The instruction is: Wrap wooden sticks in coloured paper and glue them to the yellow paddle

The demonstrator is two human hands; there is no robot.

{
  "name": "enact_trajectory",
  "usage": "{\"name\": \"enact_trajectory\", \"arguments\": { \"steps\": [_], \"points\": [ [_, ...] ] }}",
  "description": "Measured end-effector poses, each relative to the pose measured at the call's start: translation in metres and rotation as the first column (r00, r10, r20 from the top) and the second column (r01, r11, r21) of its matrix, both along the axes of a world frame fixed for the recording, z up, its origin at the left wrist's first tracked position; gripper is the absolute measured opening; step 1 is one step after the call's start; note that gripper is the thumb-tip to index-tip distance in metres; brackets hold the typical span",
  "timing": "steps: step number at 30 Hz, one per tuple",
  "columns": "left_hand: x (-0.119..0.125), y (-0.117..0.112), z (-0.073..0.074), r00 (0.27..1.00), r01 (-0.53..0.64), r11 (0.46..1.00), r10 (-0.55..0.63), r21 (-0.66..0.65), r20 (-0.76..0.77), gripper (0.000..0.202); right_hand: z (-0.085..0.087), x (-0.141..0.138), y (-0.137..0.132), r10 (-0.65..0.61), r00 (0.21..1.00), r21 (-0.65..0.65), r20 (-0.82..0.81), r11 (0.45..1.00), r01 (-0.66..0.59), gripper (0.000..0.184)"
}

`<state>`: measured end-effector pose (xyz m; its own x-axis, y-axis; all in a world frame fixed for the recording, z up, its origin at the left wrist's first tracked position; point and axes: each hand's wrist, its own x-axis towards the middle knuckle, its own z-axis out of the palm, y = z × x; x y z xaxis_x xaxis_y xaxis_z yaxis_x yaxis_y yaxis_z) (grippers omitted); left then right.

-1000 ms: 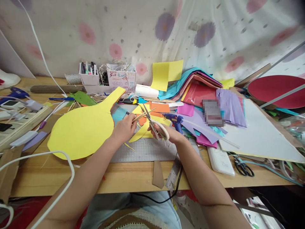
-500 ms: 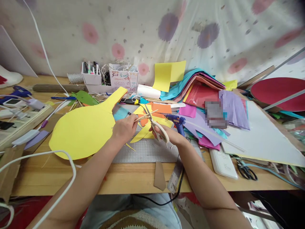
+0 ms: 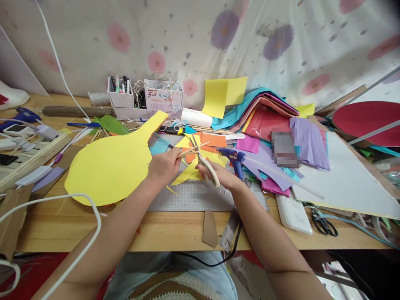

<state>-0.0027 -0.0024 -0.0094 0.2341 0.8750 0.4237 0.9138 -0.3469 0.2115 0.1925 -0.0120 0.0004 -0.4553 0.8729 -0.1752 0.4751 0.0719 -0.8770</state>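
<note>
Above the mat [image 3: 193, 196], left hand [image 3: 164, 166] still pinches sticks [image 3: 190, 151], right hand [image 3: 220, 177] scissors [image 3: 208, 170].

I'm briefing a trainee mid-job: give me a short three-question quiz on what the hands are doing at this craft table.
1. True or false: the right hand holds the scissors.
2. The left hand pinches: A thin sticks, B a glue gun, C a pen?
3. Fill in: the big paddle-shaped cutout beside the left hand is ___.
Key: 1 true; 2 A; 3 yellow.
</note>
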Motion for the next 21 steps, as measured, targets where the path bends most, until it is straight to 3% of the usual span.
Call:
{"name": "enact_trajectory", "arguments": {
  "steps": [5, 14, 18, 21],
  "points": [
    [-0.0026, 0.0021, -0.0007, 1.000, 0.014, 1.000, -0.014, -0.001, 0.014, 0.024, -0.0019, -0.0058, 0.0009, -0.115, 0.993, -0.017, 0.015, 0.993, 0.115, 0.010],
    [-0.0086, 0.0032, 0.0023, 0.998, -0.064, 0.998, 0.064, -0.020, -0.001, 0.030, -0.0044, -0.0062, 0.0029, -0.144, 0.990, -0.003, -0.001, 0.990, 0.144, 0.005],
    [-0.0094, 0.0044, 0.0020, 1.000, -0.026, 0.998, 0.027, -0.049, 0.013, 0.026, -0.0036, -0.0059, 0.0015, -0.106, 0.993, 0.007, 0.043, 0.994, 0.106, 0.014],
    [-0.0087, 0.0053, 0.0017, 0.998, 0.047, 0.997, -0.044, -0.055, 0.050, 0.026, -0.0056, -0.0050, 0.0010, -0.149, 0.985, 0.037, 0.089, 0.989, 0.146, 0.028]
  ]
}}
